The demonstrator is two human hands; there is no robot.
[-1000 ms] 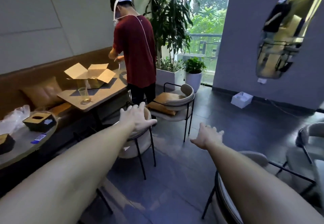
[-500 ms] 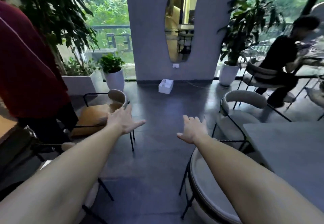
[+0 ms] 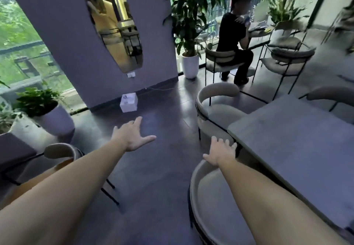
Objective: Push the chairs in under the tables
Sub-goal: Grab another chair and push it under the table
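Note:
A grey table [image 3: 298,148] fills the right of the head view. Two beige round-backed chairs with black frames stand at its left side: a near chair [image 3: 212,202] below me and a far chair [image 3: 216,108] beyond it, its seat partly under the tabletop. My right hand [image 3: 220,152] is stretched out with fingers spread, just above the near chair's backrest, between the two chairs. My left hand [image 3: 134,137] hovers open over the bare dark floor, holding nothing.
Another beige chair [image 3: 61,152] stands at the lower left. A white box [image 3: 129,102] lies on the floor by a grey pillar [image 3: 76,39] with a mirror. Potted plants [image 3: 189,33] stand beyond. A person [image 3: 235,39] sits at a far table.
My view has swung right, away from the person in red at the left. The grey table and its chairs now fill the right. My right hand has come over the near chair's backrest.

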